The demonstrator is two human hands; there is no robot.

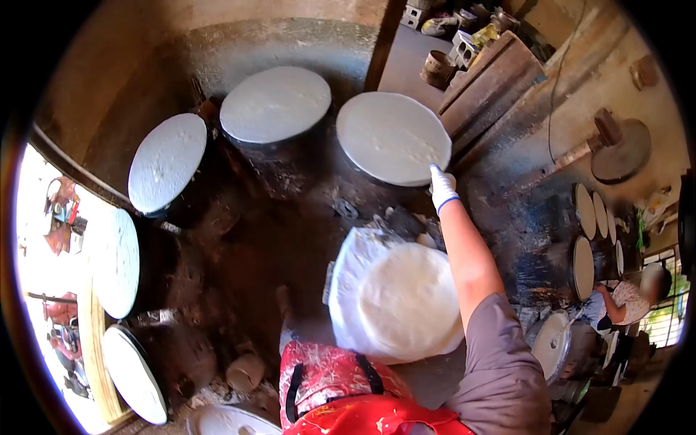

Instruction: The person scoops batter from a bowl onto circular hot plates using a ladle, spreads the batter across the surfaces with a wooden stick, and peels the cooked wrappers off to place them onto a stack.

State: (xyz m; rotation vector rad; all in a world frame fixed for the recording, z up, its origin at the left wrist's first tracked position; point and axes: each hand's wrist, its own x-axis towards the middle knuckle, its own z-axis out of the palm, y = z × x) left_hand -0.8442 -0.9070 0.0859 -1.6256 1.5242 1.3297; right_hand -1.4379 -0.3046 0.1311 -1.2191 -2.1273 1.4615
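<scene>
My right hand (442, 187), in a white glove with a blue cuff, reaches out to the near right edge of a round white-topped pan (391, 134). A fingertip seems to touch the rim; whether the fingers grip anything is too small to tell. Below the forearm, a stack of round white sheets (409, 297) lies on white plastic. My left hand is out of view. More round white tops stand to the left, among them one at the top middle (275, 105) and one beside it (168, 163).
Further white rounds (114, 262) (134, 373) line the left side by a bright opening. A metal lid (230, 420) is at the bottom. Rusty sheets (489, 83) lean at the upper right. Another person (625, 301) sits at the far right near dark drums (547, 268).
</scene>
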